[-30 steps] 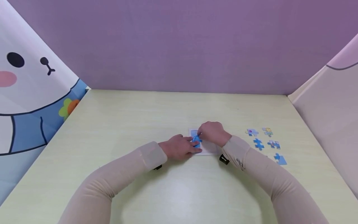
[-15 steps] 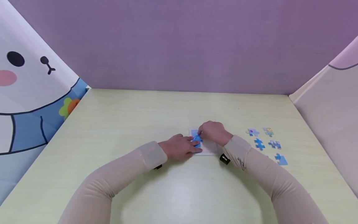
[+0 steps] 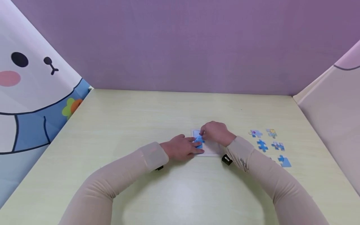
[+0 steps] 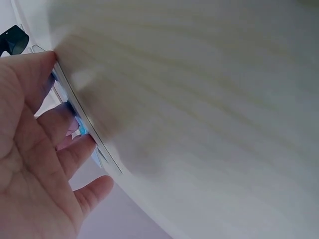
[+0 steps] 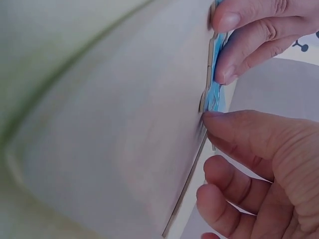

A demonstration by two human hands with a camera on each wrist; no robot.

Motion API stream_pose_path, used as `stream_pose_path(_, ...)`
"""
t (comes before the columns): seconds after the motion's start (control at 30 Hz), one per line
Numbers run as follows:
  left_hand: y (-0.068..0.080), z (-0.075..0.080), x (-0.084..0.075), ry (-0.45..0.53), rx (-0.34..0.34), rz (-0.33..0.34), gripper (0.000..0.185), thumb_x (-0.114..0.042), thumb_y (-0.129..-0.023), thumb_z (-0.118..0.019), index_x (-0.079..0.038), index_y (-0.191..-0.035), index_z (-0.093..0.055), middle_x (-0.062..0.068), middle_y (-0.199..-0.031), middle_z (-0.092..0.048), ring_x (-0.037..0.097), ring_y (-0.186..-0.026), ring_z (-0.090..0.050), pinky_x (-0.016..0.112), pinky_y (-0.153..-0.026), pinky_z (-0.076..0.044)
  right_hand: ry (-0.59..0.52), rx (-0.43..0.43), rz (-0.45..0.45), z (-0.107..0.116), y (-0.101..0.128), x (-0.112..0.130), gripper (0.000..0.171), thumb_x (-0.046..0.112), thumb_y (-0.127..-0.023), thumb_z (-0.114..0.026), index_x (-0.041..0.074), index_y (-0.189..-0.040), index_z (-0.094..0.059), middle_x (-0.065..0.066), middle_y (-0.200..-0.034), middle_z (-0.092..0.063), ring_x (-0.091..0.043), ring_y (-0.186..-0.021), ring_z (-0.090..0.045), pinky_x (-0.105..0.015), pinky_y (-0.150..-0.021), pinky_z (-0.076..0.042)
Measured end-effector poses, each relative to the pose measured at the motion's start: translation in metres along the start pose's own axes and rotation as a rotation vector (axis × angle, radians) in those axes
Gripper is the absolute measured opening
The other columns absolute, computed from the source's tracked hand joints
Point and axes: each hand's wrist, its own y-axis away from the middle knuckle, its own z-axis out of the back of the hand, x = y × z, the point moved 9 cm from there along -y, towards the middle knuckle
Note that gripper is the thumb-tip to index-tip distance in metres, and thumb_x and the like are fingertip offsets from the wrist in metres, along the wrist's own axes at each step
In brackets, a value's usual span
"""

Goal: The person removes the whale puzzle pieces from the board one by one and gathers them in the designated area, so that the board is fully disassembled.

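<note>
— Purple wall behind, pale green table (image 3: 112,125) in front. What do the hands do?

— I see my left hand (image 3: 180,147) lying with straight fingers on the white puzzle board (image 3: 211,150), touching a blue puzzle piece (image 3: 198,141). My right hand (image 3: 216,132) pinches this same piece on the board.

— And around?

— Five loose pieces (image 3: 268,144) lie to the right, well apart from the board.

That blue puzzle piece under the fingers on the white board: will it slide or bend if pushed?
The blue puzzle piece looks thin and flat, so probably light and apt to slide on the smooth white board. Its edge in the right wrist view seems straight, suggesting stiff card. The left hand and right hand both press it.
</note>
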Motion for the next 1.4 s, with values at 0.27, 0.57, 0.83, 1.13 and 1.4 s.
stream_pose_path(0.27, 0.0005, 0.0007, -0.0015, -0.018, 0.016, 0.011, 0.045, -0.035, -0.101, -0.047, -0.036, -0.146, -0.04, -0.007, -0.152, -0.032, 0.02, -0.14, -0.031, 0.047, -0.099, -0.042, -0.013, 0.002, -0.008, 0.0004, -0.0007, -0.0025, 0.014, 0.015, -0.086, -0.068, 0.016, -0.097, -0.076, -0.002, -0.106, -0.071, -0.019, -0.091, -0.061, -0.04, -0.07, -0.051)
stream_pose_path(0.57, 0.0001, -0.0007, 0.0001, -0.014, 0.043, 0.005, 0.046, -0.034, -0.101, -0.048, -0.036, -0.146, -0.039, -0.006, -0.153, -0.031, 0.02, -0.141, -0.028, 0.04, -0.095, -0.045, -0.025, 0.002, -0.01, -0.0006, -0.0022, -0.0039, 0.013, 0.017, -0.086, -0.07, 0.016, -0.097, -0.076, -0.003, -0.107, -0.07, -0.018, -0.09, -0.06, -0.04, -0.071, -0.05)
stream_pose_path(0.83, -0.001, -0.0032, 0.0007, 0.004, 0.071, 0.013, 0.048, -0.033, -0.101, -0.048, -0.036, -0.147, -0.038, -0.007, -0.154, -0.028, 0.019, -0.142, -0.025, 0.04, -0.095, -0.044, -0.026, 0.001, -0.009, 0.0006, -0.002, -0.0032, 0.012, 0.018, -0.086, -0.07, 0.016, -0.096, -0.076, -0.004, -0.108, -0.07, -0.019, -0.091, -0.06, -0.041, -0.072, -0.05)
stream_pose_path(1.13, -0.0012, -0.0018, -0.0005, -0.035, 0.051, 0.003, 0.048, -0.032, -0.1, -0.051, -0.036, -0.146, -0.039, -0.006, -0.153, -0.031, 0.02, -0.14, -0.031, 0.037, -0.089, -0.047, -0.014, 0.001, -0.012, 0.0004, -0.0025, -0.0019, 0.011, 0.019, -0.086, -0.071, 0.017, -0.095, -0.076, -0.003, -0.108, -0.07, -0.019, -0.091, -0.06, -0.041, -0.073, -0.05)
stream_pose_path(1.4, -0.0017, -0.0007, -0.0015, -0.06, 0.028, 0.008, 0.046, -0.033, -0.1, -0.049, -0.036, -0.145, -0.041, -0.006, -0.151, -0.035, 0.021, -0.137, -0.037, 0.036, -0.09, -0.047, 0.028, -0.021, 0.008, 0.0043, -0.0025, 0.0013, 0.012, 0.019, -0.085, -0.07, 0.018, -0.095, -0.077, -0.002, -0.107, -0.07, -0.019, -0.09, -0.062, -0.038, -0.066, -0.05)
